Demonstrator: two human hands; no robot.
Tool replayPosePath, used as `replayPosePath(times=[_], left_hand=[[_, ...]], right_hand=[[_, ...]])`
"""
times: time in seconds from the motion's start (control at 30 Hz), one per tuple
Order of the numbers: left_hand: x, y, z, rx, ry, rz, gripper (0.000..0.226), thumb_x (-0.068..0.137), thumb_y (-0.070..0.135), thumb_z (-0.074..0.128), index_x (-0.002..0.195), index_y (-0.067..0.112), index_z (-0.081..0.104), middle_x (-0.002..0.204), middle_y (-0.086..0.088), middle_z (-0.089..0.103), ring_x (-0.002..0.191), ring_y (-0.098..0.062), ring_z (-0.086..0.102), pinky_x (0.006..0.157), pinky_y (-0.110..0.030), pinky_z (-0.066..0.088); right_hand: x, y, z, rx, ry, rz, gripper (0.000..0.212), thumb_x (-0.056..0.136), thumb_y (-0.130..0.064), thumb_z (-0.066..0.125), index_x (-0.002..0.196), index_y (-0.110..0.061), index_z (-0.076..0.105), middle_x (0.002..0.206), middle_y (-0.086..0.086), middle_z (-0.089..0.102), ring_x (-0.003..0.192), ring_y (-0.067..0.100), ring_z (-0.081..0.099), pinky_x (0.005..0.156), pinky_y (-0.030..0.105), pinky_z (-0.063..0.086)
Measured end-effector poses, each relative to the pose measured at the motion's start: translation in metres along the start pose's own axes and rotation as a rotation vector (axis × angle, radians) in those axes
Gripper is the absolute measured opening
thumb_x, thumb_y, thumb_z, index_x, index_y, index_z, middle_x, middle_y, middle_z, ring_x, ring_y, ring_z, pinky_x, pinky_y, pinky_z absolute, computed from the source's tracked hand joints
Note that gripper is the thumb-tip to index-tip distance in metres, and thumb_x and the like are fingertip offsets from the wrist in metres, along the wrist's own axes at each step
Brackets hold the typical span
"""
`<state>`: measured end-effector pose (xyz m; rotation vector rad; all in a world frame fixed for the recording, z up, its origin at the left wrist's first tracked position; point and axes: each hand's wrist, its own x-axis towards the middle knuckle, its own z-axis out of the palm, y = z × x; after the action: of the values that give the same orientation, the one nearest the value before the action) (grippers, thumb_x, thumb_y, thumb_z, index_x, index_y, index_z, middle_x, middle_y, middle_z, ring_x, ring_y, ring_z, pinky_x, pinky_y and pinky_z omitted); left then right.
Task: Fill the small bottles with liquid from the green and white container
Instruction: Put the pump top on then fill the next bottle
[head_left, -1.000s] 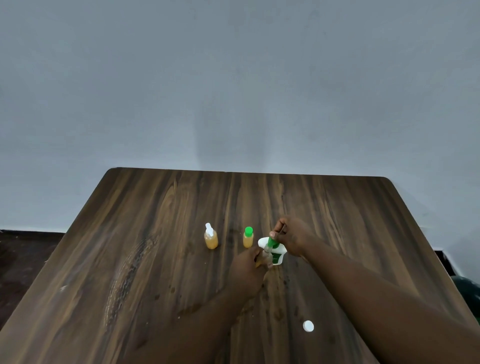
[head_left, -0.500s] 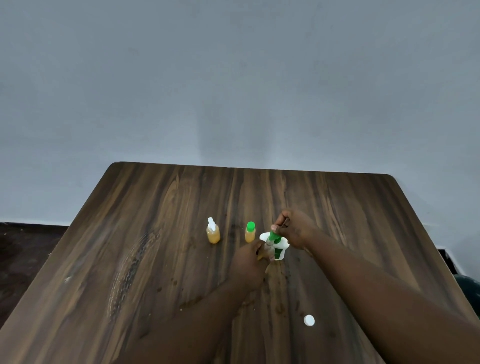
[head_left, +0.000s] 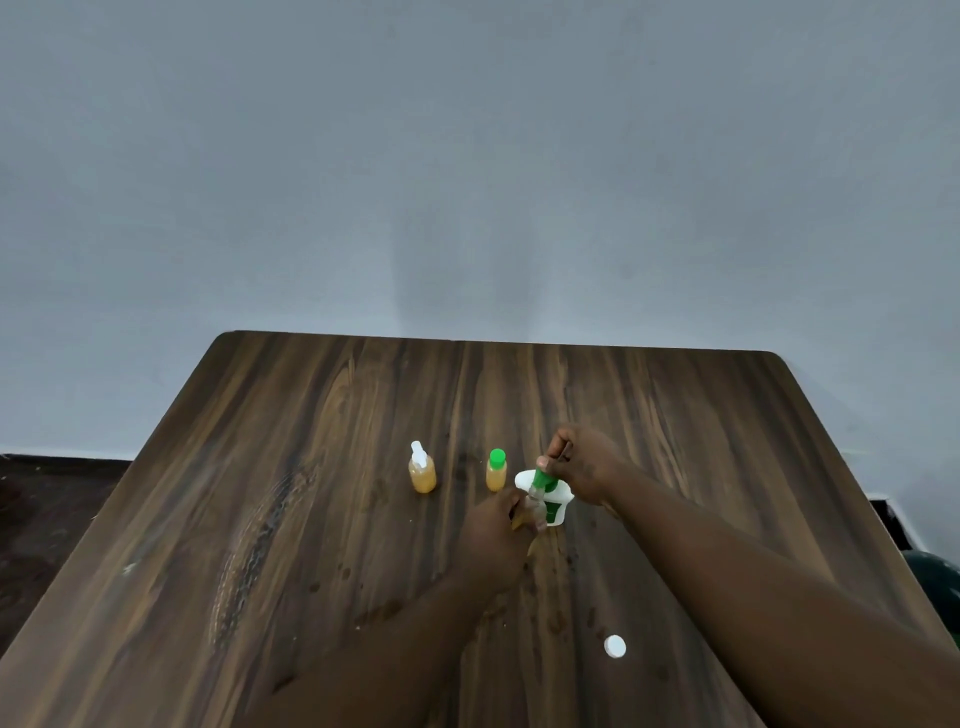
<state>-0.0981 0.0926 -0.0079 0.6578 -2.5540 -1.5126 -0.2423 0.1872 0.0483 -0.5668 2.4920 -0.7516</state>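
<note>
Little changes: our right hand still pinches the green-topped tube over the green and white container, our left hand grips a small bottle, so filling seems underway.

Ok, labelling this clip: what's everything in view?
Dark wooden table: one, brown, lower frame.
Small bottle with white spray top: one, amber, left of centre.
Small bottle with green cap: one, amber, right of it.
Green and white container: one, between the hands.
Narrow green tool: one, by the container's top.
Small clear bottle: one, beside the container, mostly hidden.
White round cap: one, front right.
Dark green object: one, right edge.
Left hand: one, grips the clear bottle.
Right hand: one, pinches the green tool.
</note>
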Motion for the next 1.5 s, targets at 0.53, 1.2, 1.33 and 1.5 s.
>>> replayPosePath(times=[0.53, 1.2, 1.33, 1.5], left_hand=[[0.001, 0.006, -0.005, 0.081, 0.003, 0.005, 0.007, 0.091, 0.018, 0.068, 0.085, 0.021, 0.067, 0.072, 0.027, 0.064, 0.076, 0.020, 0.055, 0.064, -0.003, 0.038], [0.003, -0.007, -0.003, -0.004, -0.007, -0.010, 0.016, 0.090, 0.027, 0.072, 0.105, 0.028, 0.067, 0.089, 0.023, 0.066, 0.088, 0.011, 0.061, 0.070, -0.005, 0.043], [-0.004, -0.010, -0.003, 0.009, -0.036, -0.056, 0.020, 0.093, 0.028, 0.068, 0.112, 0.031, 0.066, 0.092, 0.024, 0.065, 0.087, 0.015, 0.059, 0.068, -0.004, 0.042], [-0.004, -0.011, -0.001, 0.015, -0.012, -0.065, 0.020, 0.093, 0.030, 0.068, 0.113, 0.030, 0.068, 0.094, 0.021, 0.069, 0.086, 0.011, 0.061, 0.068, -0.008, 0.042]], right_hand=[[0.005, 0.011, 0.007, 0.066, 0.003, -0.060, 0.016, 0.087, -0.023, 0.072, 0.086, -0.010, 0.063, 0.077, -0.004, 0.060, 0.075, 0.013, 0.054, 0.062, 0.028, 0.041], [0.023, 0.042, 0.069, 0.878, -0.138, -0.188, 0.045, 0.100, -0.022, 0.045, 0.087, 0.013, 0.069, 0.101, 0.020, 0.072, 0.101, 0.028, 0.068, 0.088, 0.028, 0.052], [0.024, 0.046, 0.084, 0.837, -0.028, -0.230, 0.038, 0.086, -0.033, 0.052, 0.083, -0.003, 0.074, 0.091, 0.011, 0.075, 0.089, 0.021, 0.069, 0.080, 0.032, 0.053], [0.025, 0.047, 0.089, 0.874, 0.011, -0.247, 0.046, 0.087, -0.055, 0.059, 0.085, -0.011, 0.075, 0.089, 0.014, 0.073, 0.084, 0.033, 0.068, 0.078, 0.051, 0.054]])
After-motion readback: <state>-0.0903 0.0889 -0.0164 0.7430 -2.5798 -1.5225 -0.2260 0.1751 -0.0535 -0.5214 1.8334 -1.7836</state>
